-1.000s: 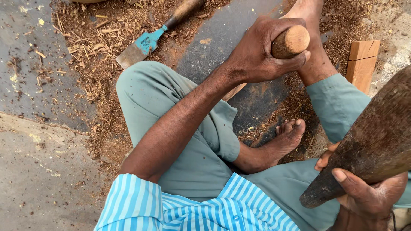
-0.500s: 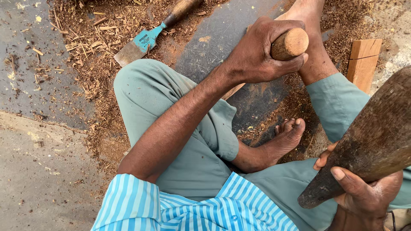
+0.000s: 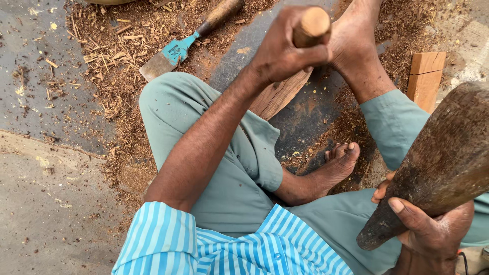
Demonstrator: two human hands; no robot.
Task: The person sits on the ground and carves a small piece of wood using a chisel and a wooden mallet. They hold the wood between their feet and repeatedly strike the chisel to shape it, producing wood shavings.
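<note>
Chisel handle [image 3: 311, 26], round pale wood, sticks up out of the left hand [image 3: 285, 51], which is closed tight around it near the top middle of the view; the blade end is hidden behind the fist. Just below that hand a curved piece of brown wood [image 3: 277, 95] lies on the floor, slanting down toward the bent left knee. Right hand [image 3: 433, 229], bottom right, is wrapped around the narrow end of a heavy dark wooden mallet [image 3: 440, 158], fingers curled over it, thick end running off the right edge. Person sits on the floor in green trousers and a blue striped shirt, one bare foot [image 3: 333, 168] tucked in at centre, the other foot [image 3: 356, 40] up beside the left hand, touching or nearly touching it. A second chisel [image 3: 191, 43] with a blue collar and wide flat blade lies apart at upper left among wood shavings [image 3: 107, 56]. A small squared wood block [image 3: 425, 76] sits at right, well apart from both hands.
</note>
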